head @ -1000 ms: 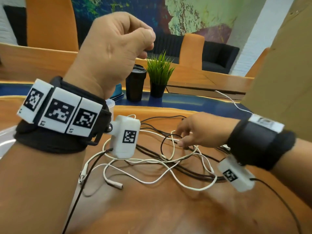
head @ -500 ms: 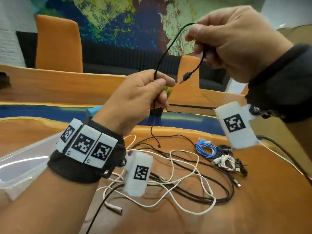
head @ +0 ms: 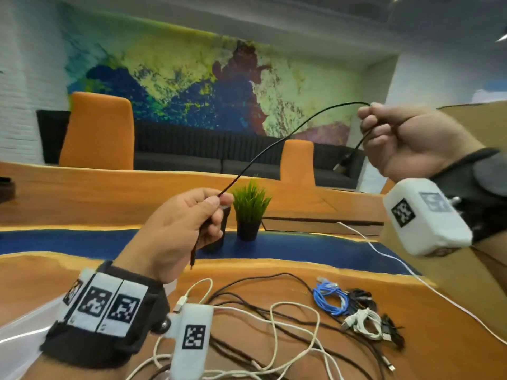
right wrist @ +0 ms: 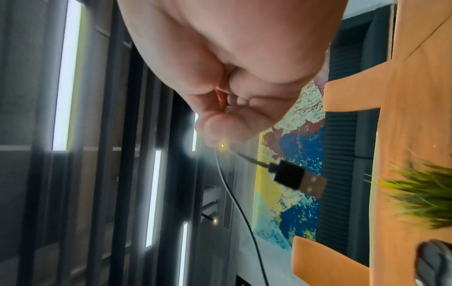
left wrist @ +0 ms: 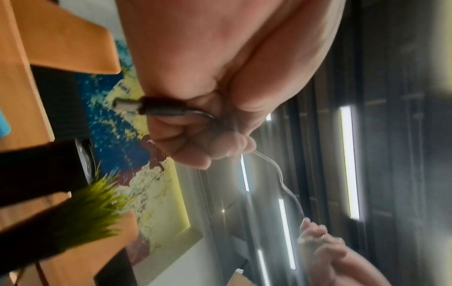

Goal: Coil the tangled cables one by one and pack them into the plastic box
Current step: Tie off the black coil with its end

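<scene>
— What do the hands have?
— One black cable (head: 274,142), strung through the air between them, above the table (head: 439,311). The left hand (head: 175,231) pinches it between thumb and forefinger, the other fingers curled; a short end hangs below the fist. The right hand (head: 406,141), higher and to the right, has its grip closed round the other end.
— Any plugs showing?
— From the left wrist, a small plug (left wrist: 129,105) pokes out of the curled fingers. From the right wrist, a flat USB plug (right wrist: 298,181) dangles just below the fingertips. In the head view both are blurred.
— And the rest of the cables?
— A loose tangle of white and black cables (head: 274,325) lies on the table beneath the hands, partly hidden by the left wrist. To its right sit a coiled blue cable (head: 329,297) and small bundles of black and white ones (head: 367,319).
— The box?
— Only a clear plastic edge (head: 19,333) at the lower left — cut off by the frame and the left arm.
</scene>
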### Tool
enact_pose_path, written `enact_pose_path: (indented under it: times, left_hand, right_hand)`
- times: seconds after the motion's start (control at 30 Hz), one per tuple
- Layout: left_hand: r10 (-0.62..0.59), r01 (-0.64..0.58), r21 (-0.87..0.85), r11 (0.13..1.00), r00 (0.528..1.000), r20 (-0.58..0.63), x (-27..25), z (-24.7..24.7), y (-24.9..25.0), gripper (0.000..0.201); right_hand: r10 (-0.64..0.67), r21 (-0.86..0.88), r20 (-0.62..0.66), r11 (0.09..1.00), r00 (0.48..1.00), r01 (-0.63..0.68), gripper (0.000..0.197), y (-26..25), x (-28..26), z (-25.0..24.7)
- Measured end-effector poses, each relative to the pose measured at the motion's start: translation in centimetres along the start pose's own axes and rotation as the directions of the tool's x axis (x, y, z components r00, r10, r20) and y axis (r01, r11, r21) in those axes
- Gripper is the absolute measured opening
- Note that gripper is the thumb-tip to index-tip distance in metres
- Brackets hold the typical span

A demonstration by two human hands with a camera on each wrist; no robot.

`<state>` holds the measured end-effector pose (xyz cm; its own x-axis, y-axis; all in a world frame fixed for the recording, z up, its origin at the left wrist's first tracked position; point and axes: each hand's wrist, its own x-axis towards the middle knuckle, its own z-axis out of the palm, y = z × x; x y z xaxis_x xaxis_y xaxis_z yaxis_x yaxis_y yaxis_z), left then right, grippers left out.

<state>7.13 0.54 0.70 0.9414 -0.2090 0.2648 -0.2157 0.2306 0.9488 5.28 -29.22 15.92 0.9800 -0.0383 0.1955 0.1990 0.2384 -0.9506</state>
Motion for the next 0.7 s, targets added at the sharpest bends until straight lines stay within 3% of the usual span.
enact_pose_path:
  times: [0.1,0.2,0.33,0.43,0.53,0.63,0.7]
  left_hand:
    - [0.039,-0.011,0.214,0.977,0.991,-0.127,0.0,0.8,-0.2,0.025]
    - [0.249,-0.135,0.474,0.87,0.95,-0.187,-0.7,1.4,0.5,0.025]
    - [0.448,-0.363,0.451,0.815,0.889,-0.095,-2.7,2.3,2.6,0.02]
    - [0.374,-0.388,0.325,0.862,0.921,0.107,-3.8,3.9,2.9,0.03]
    - [0.321,-0.345,0.287,0.894,0.938,0.127,-3.6,4.1,2.7,0.033]
    - [0.274,-0.293,0.258,0.921,0.956,0.109,-3.0,3.0,2.4,0.024]
    - [0.213,-0.229,0.172,0.958,0.971,0.108,-2.7,2.5,2.3,0.028]
  right_hand:
    - [0.026,0.074,0.057,0.997,0.998,-0.03,0.019,1.9,-1.1,1.6]
    - [0.044,0.122,0.127,0.991,0.991,-0.06,0.017,3.4,-2.1,3.6]
    - [0.126,0.091,0.237,0.984,0.963,-0.152,0.016,5.9,-3.0,6.4]
    - [0.209,0.083,0.303,0.966,0.93,-0.244,0.016,7.9,-3.4,8.2]
    - [0.225,0.043,0.303,0.967,0.926,-0.249,0.018,8.9,-3.6,8.7]
    - [0.163,-0.126,0.168,0.982,0.972,-0.143,0.02,9.5,-3.6,8.2]
    - [0.015,-0.304,0.055,0.953,0.998,0.002,0.029,10.3,-3.3,7.6]
